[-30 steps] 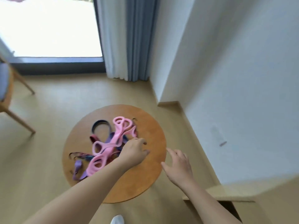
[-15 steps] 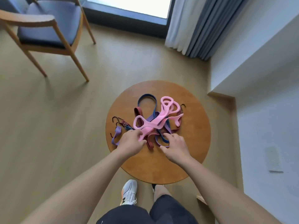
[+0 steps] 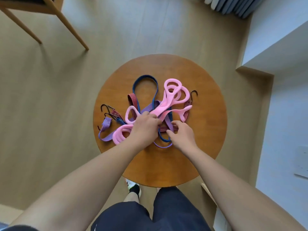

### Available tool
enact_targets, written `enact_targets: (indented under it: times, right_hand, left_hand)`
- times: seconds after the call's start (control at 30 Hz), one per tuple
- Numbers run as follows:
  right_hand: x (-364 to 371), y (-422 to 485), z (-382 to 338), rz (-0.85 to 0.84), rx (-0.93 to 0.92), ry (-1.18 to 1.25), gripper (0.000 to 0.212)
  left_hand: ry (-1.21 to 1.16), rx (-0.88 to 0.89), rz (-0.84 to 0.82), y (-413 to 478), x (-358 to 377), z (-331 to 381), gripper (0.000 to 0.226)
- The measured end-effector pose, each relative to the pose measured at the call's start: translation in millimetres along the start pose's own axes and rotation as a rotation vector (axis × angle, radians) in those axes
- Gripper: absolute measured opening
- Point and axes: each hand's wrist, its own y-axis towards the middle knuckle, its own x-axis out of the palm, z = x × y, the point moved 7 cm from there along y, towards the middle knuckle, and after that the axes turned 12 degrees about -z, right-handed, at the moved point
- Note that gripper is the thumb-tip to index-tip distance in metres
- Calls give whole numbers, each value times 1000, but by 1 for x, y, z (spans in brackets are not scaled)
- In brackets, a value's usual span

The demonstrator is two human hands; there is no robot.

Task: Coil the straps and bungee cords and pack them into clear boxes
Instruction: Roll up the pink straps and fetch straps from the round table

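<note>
Round wooden table (image 3: pixel 200 155) seen from straight above, person standing at its 6 o'clock edge. All the straps and cords lie in one tangle on the tabletop, centre to left of centre.

- Pink strap (image 3: pixel 166 107): the thickest piece, on top of the pile. Its looped end sits toward 1 o'clock, another loop near centre, and a folded bunch toward 8 o'clock.
- Blue cord (image 3: pixel 145 77): open loop reaching toward 12 o'clock, and it runs back under the pink strap to the near side of the pile.
- Red striped cord (image 3: pixel 132 99): folded end at about 11 o'clock of the pile, passing under the rest. A black hook (image 3: pixel 194 93) shows at 2 o'clock.
- Purple strap (image 3: pixel 106 124): trails out to 9 o'clock and bends round toward 8.
- Dark hooks (image 3: pixel 104 106) at 9 o'clock, just beyond the purple end.

Left hand (image 3: pixel 146 127): over the middle of the pile, fingers curled round the pink strap, grasping it.

Right hand (image 3: pixel 182 135): just beside the left, at 4 o'clock of the pile. Fingertips bend down onto the red striped section and the thumb lies by the blue cord. Cannot tell whether it has closed on a cord.

Surroundings: chair legs (image 3: pixel 70 29) on the wood floor at 10 o'clock of the table, curtain hem (image 3: pixel 233 5) at 1 o'clock, white wall along 3 o'clock. A shoe (image 3: pixel 133 186) shows under the table's 6 o'clock rim.
</note>
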Motion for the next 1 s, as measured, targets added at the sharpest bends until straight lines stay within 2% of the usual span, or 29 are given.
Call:
enact_targets:
  times: [0.1, 0.17, 0.27, 0.37, 0.43, 0.6, 0.73, 0.8, 0.87, 0.93, 1.0]
  right_hand:
    - [-1, -3, 16, 16, -11, 76, 35]
    - [-2, -6, 25, 22, -22, 98, 38]
    - [-5, -7, 34, 25, -21, 130, 37]
    - [-5, -3, 32, -2, 0, 157, 34]
    - [-2, 2, 23, -40, 0, 162, 32]
    - [0, 19, 0, -110, -5, 182, 30]
    - [0, 29, -1, -108, -24, 134, 24]
    - [0, 27, 4, -102, -36, 124, 20]
    - [0, 26, 7, -90, -38, 132, 12]
    - [3, 26, 7, -87, -34, 123, 13]
    - [9, 28, -4, -97, -53, 90, 17]
  left_hand:
    - [261, -106, -201, 20, 17, 8, 27]
    - [313, -186, -280, 23, 20, 6, 31]
    - [231, -270, -313, 24, 20, 1, 28]
    - [-92, -367, -277, 19, 14, -10, 22]
    - [-201, -408, -263, 11, 10, -18, 28]
    - [-88, -325, -306, 3, 9, -16, 24]
    - [57, -378, -352, 6, 20, -10, 20]
    - [-100, -411, -387, 3, 25, -15, 24]
    - [-447, -467, -399, -3, 21, -21, 26]
    - [-724, -556, -293, -11, 0, -34, 16]
    - [-901, -629, -90, -22, -30, -54, 13]
